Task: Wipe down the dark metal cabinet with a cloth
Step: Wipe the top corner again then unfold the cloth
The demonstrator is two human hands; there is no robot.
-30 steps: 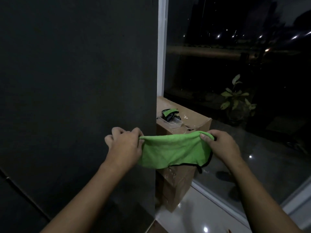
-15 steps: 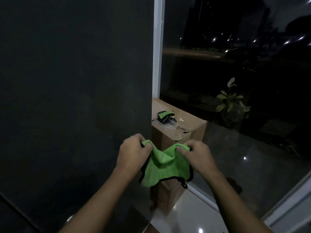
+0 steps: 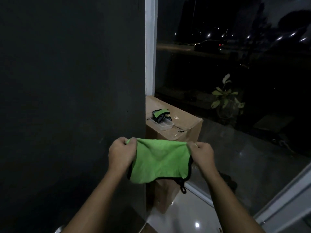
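The dark metal cabinet (image 3: pixel 70 98) fills the left half of the view, its flat side facing me. In front of its right edge hangs a bright green cloth (image 3: pixel 159 161) with black trim and a small black loop at its lower right corner. My left hand (image 3: pixel 122 154) pinches the cloth's upper left corner. My right hand (image 3: pixel 201 154) pinches the upper right corner. The cloth is stretched between both hands and does not touch the cabinet.
A cardboard box (image 3: pixel 178 130) stands right of the cabinet against a large window (image 3: pixel 235 56). On the box lies a clear plastic container (image 3: pixel 162 123) with green and black cloth items. A potted plant (image 3: pixel 224 98) shows beyond the glass. White tiled floor (image 3: pixel 185 219) lies below.
My hands came together and bunched the cloth half a second ago. They have now moved apart again, spreading the cloth flat between them.
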